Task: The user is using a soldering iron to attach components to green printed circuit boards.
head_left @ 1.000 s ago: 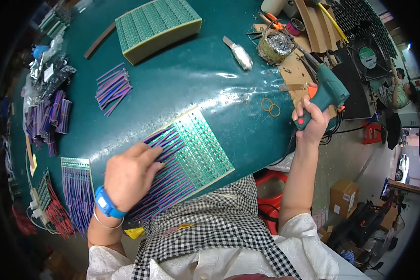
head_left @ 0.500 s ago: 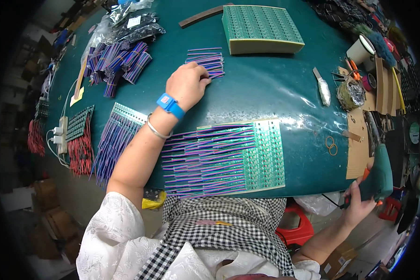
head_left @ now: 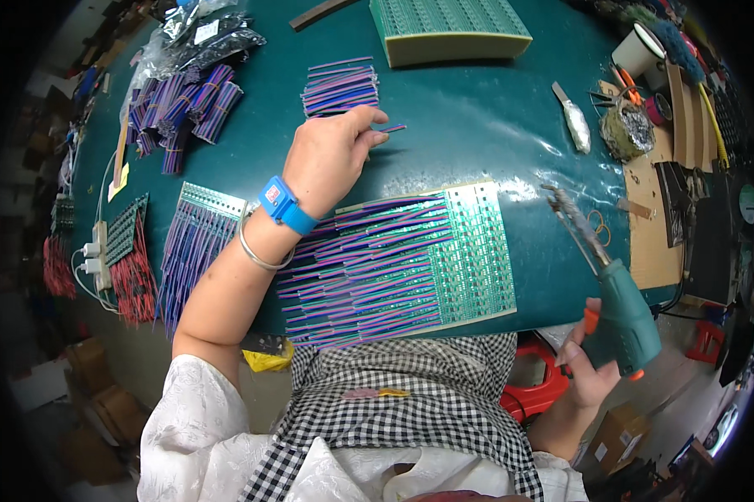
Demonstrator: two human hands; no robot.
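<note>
My left hand (head_left: 331, 155), with a blue strap round its wrist, pinches a short multi-coloured ribbon wire (head_left: 395, 128) between thumb and fingertips. Just beyond it lies a loose pile of cut wires (head_left: 339, 88). In my right hand (head_left: 590, 376) is a green soldering gun (head_left: 630, 318) with orange parts, its metal tip pointing away over the table. Between the hands, at the near edge, a green circuit board panel (head_left: 477, 251) lies flat; rows of blue, purple and pink wires (head_left: 360, 268) stretch leftward from it, partly behind my left forearm.
A stack of circuit panels (head_left: 452, 50) stands at the back. Wire bundles (head_left: 176, 109) and plastic bags (head_left: 214, 42) are far left. Wired boards (head_left: 197, 226) hang over the left edge near a power strip (head_left: 101, 259). A wrapped knife (head_left: 574, 121) and cardboard (head_left: 653, 243) lie right.
My left hand has drawn back from the wire pile with a wire in its fingers. My right hand has brought the soldering gun left, towards the panel. The whole view has shifted slightly.
</note>
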